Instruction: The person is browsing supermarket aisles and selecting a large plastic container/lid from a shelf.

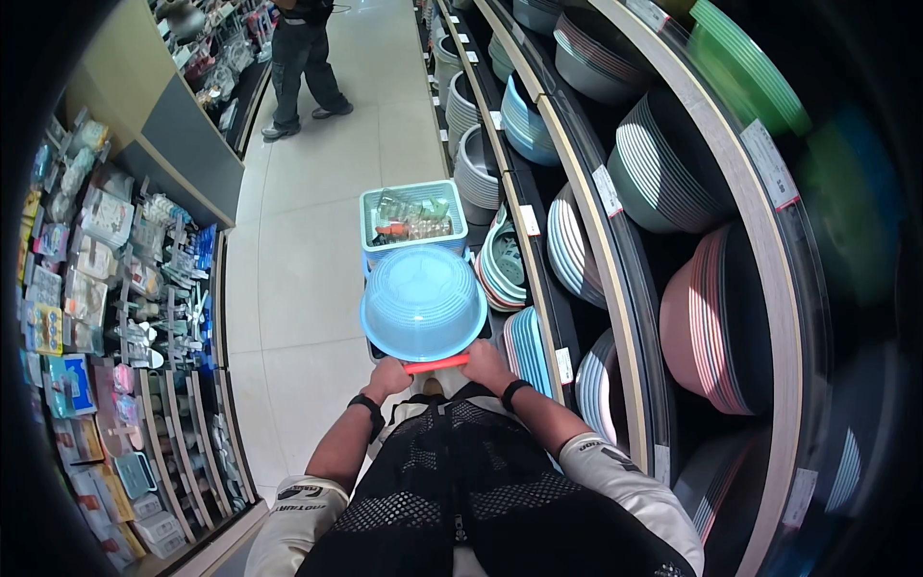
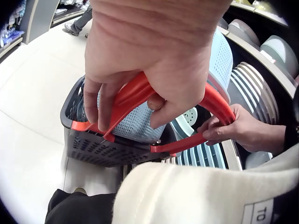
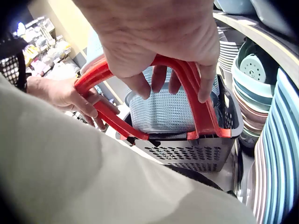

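Both hands hold the red handle [image 1: 437,364] of a dark grey shopping basket [image 2: 96,151]. The left hand [image 1: 387,378] grips the handle's left end, and in the left wrist view its fingers curl over the bar. My right hand [image 1: 487,365] grips the other end, fingers wrapped round it in the right wrist view. A translucent blue basin [image 1: 423,303] lies upside down over the basket. Just beyond it, a pale blue rectangular basket [image 1: 367,219] contains clear plastic pieces and something orange. A perforated light blue container [image 3: 161,112] shows inside the shopping basket.
Shelves on the right hold nested tubs [image 1: 663,159], pink basins [image 1: 707,322] and other stacked basins [image 1: 526,346]. Packaged goods [image 1: 91,288] hang along the left side. A person [image 1: 303,67] stands farther up the tiled aisle [image 1: 298,288].
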